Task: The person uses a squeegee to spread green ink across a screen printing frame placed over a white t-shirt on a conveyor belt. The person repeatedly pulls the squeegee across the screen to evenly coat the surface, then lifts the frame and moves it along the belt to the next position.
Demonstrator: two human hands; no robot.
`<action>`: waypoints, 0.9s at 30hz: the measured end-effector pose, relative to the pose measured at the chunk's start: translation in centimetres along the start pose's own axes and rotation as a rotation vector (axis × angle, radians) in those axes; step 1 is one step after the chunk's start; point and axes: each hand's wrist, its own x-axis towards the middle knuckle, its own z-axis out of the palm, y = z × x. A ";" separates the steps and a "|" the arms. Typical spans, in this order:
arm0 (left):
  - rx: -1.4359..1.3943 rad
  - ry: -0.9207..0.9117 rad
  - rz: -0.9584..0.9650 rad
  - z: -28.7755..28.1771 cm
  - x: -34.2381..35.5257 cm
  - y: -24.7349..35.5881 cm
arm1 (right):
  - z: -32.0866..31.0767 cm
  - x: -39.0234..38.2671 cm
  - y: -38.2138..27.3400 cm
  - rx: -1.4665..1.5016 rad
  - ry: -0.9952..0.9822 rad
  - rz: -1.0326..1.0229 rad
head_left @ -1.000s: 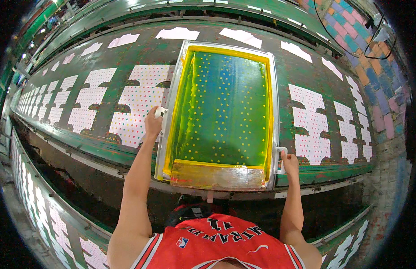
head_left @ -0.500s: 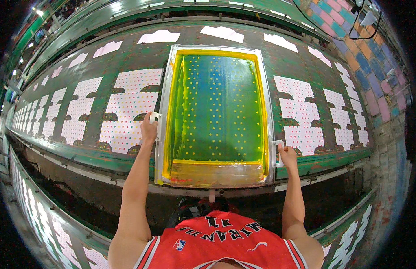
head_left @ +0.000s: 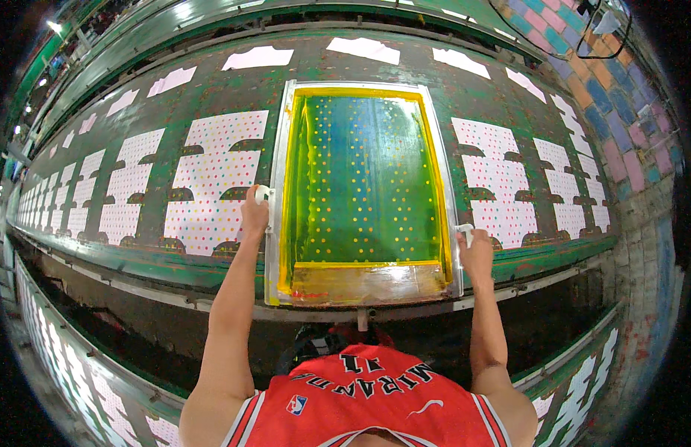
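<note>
While a person in a red jersey (head_left: 368,398) leans over a long green desk (head_left: 174,261), both hands grip small white handles on a metal-framed printing screen (head_left: 360,179): left hand (head_left: 254,214) closed on the left side, right hand (head_left: 476,253) closed on the right. Beyond, white dotted fabric pieces (head_left: 211,179) line the desk.

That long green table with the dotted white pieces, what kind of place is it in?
Probably a textile screen-printing workshop. A long green table carries rows of white fabric pieces printed with coloured dots, and the person's hands grip a metal-framed printing screen with yellow-green mesh laid on it.
</note>
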 end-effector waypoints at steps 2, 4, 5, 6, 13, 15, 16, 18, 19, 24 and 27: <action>0.014 -0.020 -0.007 0.2 0.4 -0.3 | -0.5 -2.7 -4.4 0.175 -0.061 -0.230; 0.000 -0.033 -0.033 0.4 0.5 -0.6 | -0.8 -6.1 -7.8 0.335 -0.356 -0.533; -0.014 -0.049 -0.050 0.4 0.5 -0.7 | -0.5 -7.1 -9.2 0.231 -0.496 -0.771; -0.027 -0.063 -0.067 0.4 0.5 -0.8 | -0.3 -8.3 -10.1 0.140 -0.538 -0.891; -0.029 -0.122 -0.088 0.0 0.2 -0.1 | 2.3 -9.8 -10.7 -0.211 -0.512 -1.065; 0.008 -0.129 -0.081 0.0 0.1 0.0 | 2.3 -9.5 -10.5 -0.177 -0.502 -1.020; 0.007 -0.136 -0.071 -0.1 0.1 0.0 | 2.2 -9.2 -10.6 -0.129 -0.485 -0.991; -0.020 -0.159 -0.099 0.0 0.1 -0.1 | 2.3 -8.6 -11.2 -0.075 -0.431 -0.895; -0.027 -0.174 -0.099 0.0 0.2 -0.2 | 2.5 -8.2 -11.8 -0.069 -0.391 -0.829; -0.061 -0.142 -0.063 0.4 0.3 -0.9 | 4.6 -8.1 -15.8 -0.070 -0.219 -0.687; -0.096 -0.186 -0.114 0.3 -0.2 -1.5 | 4.0 -8.2 -16.5 -0.193 -0.328 -0.610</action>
